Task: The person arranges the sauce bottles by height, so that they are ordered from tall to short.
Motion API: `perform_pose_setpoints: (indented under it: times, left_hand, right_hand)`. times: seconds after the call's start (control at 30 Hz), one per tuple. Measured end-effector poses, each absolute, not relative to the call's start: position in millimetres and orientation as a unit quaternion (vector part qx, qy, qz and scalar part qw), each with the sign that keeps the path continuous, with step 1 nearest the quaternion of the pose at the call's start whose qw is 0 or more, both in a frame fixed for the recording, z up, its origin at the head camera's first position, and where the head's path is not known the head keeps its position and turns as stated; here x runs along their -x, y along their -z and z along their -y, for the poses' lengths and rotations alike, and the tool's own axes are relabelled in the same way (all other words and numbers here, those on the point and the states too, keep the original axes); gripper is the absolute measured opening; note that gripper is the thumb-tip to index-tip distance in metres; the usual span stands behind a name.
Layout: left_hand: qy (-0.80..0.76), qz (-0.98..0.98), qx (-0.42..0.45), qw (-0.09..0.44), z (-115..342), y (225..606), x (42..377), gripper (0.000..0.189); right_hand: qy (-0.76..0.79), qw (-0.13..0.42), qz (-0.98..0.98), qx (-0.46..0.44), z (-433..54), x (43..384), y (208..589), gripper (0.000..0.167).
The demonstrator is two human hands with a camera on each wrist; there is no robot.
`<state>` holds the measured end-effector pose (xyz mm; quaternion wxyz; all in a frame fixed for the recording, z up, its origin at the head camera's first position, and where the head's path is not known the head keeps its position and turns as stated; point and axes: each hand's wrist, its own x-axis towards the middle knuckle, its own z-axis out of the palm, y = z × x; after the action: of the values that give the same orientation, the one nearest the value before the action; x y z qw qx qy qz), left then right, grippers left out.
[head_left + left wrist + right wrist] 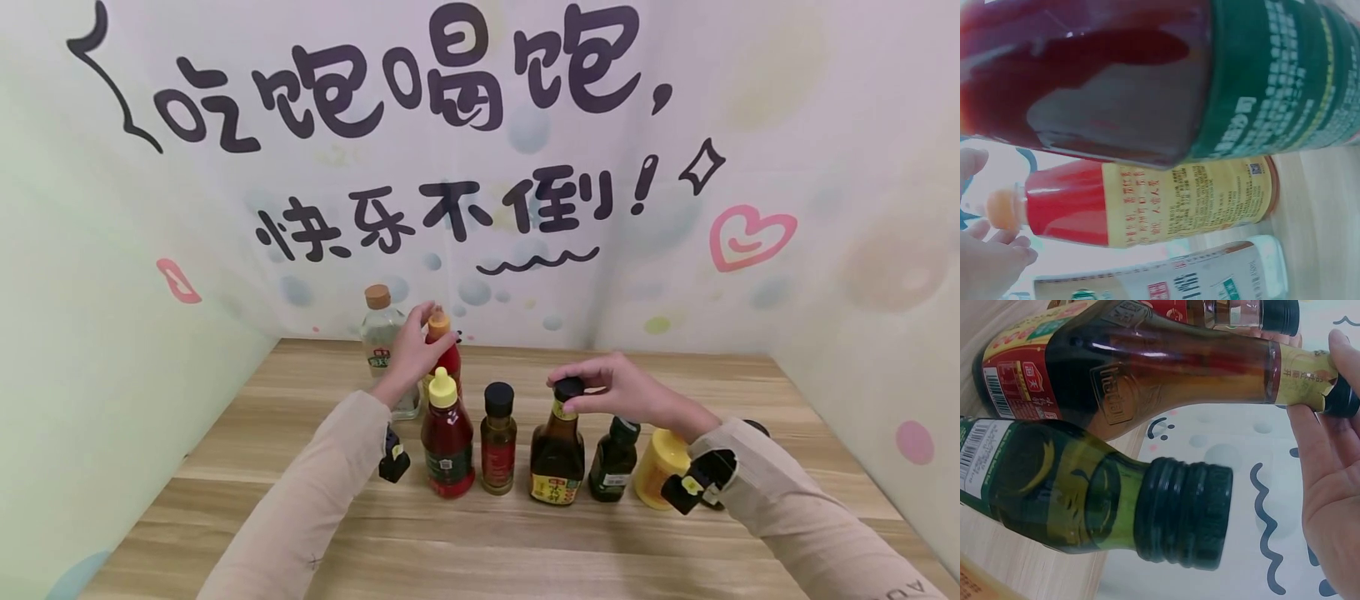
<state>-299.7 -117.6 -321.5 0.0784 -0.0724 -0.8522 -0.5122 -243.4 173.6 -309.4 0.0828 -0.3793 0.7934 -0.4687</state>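
My left hand [417,350] reaches past the front row and holds a red ketchup bottle [1066,203] by its orange cap [1001,210], thumb and fingers on opposite sides. The bottle has a yellow label and stands at the back left, partly hidden by the hand and a dark red sauce bottle [448,446] with a yellow nozzle. With thumb and fingers, my right hand [626,390] grips a brown soy sauce bottle [557,450] at its black cap and neck. That bottle stands upright in the front row; its yellow neck band shows in the right wrist view.
A clear bottle with a brown cap [378,297] stands left of the ketchup. Between my hands is a small black-capped bottle [498,442]. A dark green bottle [1066,487] and a yellow jar [660,471] stand right of the soy sauce. A printed backdrop [480,167] closes off the wooden table's [480,550] back.
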Motion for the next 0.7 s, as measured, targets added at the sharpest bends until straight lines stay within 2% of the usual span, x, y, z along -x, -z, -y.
perform_pose_setpoints:
  times: [0.43, 0.7]
  left_hand:
    - [0.465, 0.875, 0.105, 0.083, 127, 292, 273, 0.067]
    - [0.459, 0.870, 0.161, 0.081, 133, 284, 256, 0.065]
  right_hand:
    - [0.474, 0.081, -0.791, 0.380, -174, 244, 310, 0.039]
    - [0.473, 0.081, -0.792, 0.379, -174, 243, 309, 0.038]
